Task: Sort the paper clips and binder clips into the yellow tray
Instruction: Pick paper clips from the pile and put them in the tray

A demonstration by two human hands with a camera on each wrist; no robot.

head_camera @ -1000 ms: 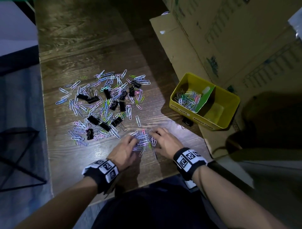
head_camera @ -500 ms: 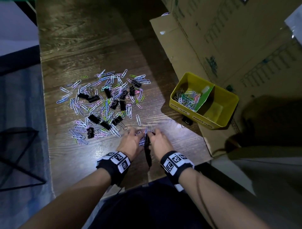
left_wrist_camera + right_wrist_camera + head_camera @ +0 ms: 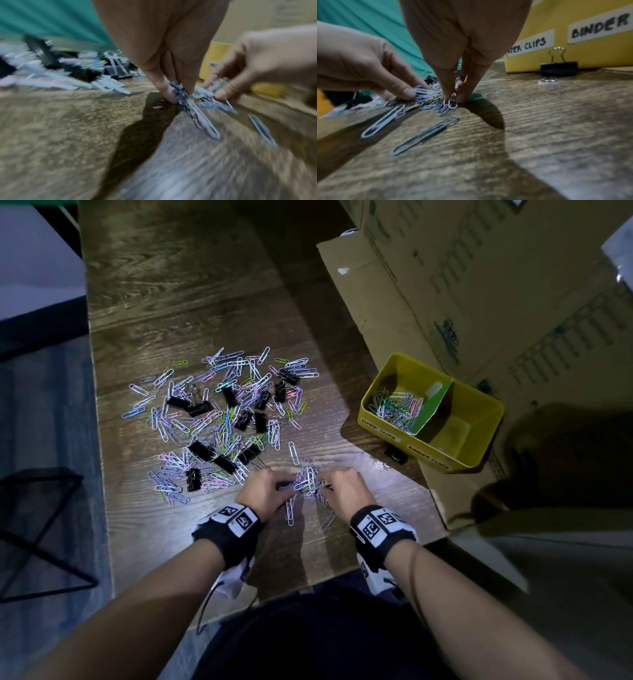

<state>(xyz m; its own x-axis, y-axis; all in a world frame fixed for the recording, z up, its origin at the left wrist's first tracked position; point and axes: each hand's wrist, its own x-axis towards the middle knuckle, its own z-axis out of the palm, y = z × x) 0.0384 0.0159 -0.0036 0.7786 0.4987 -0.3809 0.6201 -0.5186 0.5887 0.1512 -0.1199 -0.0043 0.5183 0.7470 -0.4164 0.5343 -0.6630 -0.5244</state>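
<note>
A bunch of coloured paper clips (image 3: pixel 308 481) sits near the table's front edge. My left hand (image 3: pixel 274 486) pinches it from the left and my right hand (image 3: pixel 330 486) from the right. The left wrist view shows my left hand (image 3: pixel 178 92) with thumb and fingertips closed on the tangle. In the right wrist view my right hand (image 3: pixel 452 98) nips clips against the wood. Two loose clips (image 3: pixel 423 135) lie just behind. The main pile of paper clips and black binder clips (image 3: pixel 219 422) spreads beyond. The yellow tray (image 3: pixel 404 441) stands at the right, with paper clips (image 3: pixel 394 409) in its left compartment.
A green divider (image 3: pixel 433 409) splits the tray, whose front is labelled for paper clips and binder clips. One black binder clip (image 3: pixel 559 67) stands against the tray's front wall. Large cardboard boxes (image 3: pixel 479 285) rise behind the tray. A black wire frame (image 3: pixel 41 525) stands on the floor at the left.
My hands lay flat over the clips a second ago. They raked the clips together, and their fingers now pinch the gathered bunch. A few clips have dropped out toward me.
</note>
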